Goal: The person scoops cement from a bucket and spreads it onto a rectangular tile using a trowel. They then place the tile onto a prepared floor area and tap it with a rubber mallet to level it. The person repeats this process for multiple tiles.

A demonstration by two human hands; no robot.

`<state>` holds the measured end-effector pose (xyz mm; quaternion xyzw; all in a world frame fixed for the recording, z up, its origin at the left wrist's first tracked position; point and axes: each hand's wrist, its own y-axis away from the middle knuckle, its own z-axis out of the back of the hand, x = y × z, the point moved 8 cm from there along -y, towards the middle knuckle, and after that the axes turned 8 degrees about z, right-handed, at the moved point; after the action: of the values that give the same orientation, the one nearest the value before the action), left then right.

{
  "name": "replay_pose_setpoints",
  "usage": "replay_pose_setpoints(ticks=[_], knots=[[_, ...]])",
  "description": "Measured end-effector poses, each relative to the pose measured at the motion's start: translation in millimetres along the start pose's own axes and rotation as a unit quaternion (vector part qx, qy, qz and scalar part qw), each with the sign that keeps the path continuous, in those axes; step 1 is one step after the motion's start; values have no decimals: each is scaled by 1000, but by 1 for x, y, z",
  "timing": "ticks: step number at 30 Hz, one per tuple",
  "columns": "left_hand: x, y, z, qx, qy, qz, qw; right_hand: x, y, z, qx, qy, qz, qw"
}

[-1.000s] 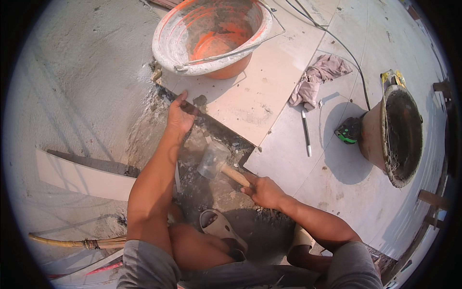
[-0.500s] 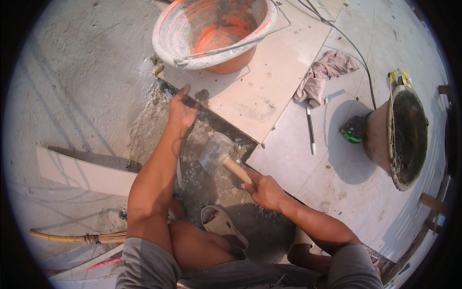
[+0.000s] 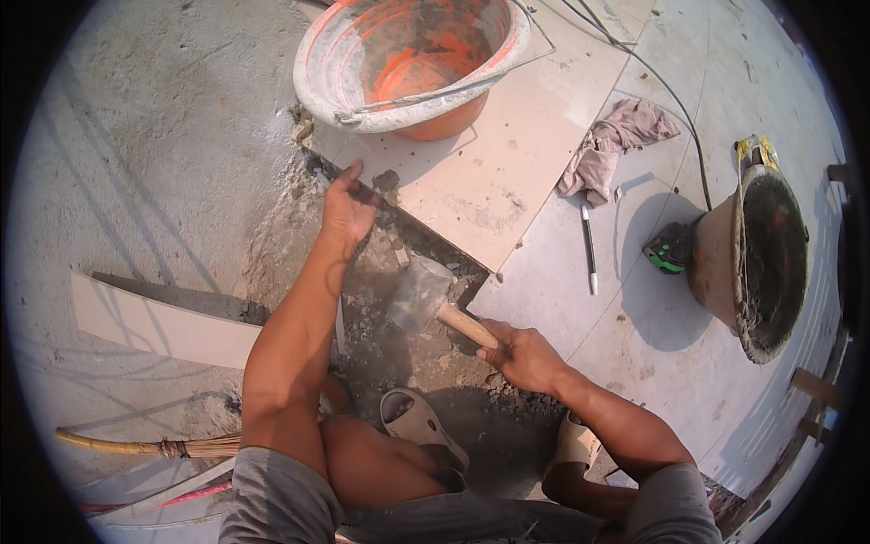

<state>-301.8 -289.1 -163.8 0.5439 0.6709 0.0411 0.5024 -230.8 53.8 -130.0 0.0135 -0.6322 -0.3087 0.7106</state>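
Note:
A mallet with a pale, dusty head point(image 3: 422, 292) and a wooden handle point(image 3: 466, 325) hangs over the rough, broken ground. My right hand point(image 3: 524, 357) is closed around the handle's end. At the near left edge of a beige floor tile point(image 3: 471, 199), my left hand point(image 3: 348, 207) rests with fingers apart, touching or very close to that edge; its fingertips are partly in shadow. A dark, crumbly gap runs along the tile's near side, between it and the mallet head.
An orange bucket point(image 3: 426, 118) crusted with cement stands on the tile. Rightward are a crumpled cloth point(image 3: 618, 150), a marker point(image 3: 589, 249), a black-and-green tool point(image 3: 669, 247) and a tilted mortar bucket point(image 3: 716, 258). A tile strip point(image 3: 163, 317) and a broom point(image 3: 199, 448) lie left; a cable point(image 3: 666, 82) crosses behind.
My right hand and the mallet have shifted slightly to the right. My left hand stays at the tile edge. The whole view has moved a little.

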Motion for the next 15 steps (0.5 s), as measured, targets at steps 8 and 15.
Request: replay_pose_setpoints(ticks=[8,15], knots=[[-1,-13,11,3,6,-4,1000,-6,3,-5,-25,18,27,999],[1,-12,10,12,-16,13,1000,-19,0,2,-63,-64,-45,995]])
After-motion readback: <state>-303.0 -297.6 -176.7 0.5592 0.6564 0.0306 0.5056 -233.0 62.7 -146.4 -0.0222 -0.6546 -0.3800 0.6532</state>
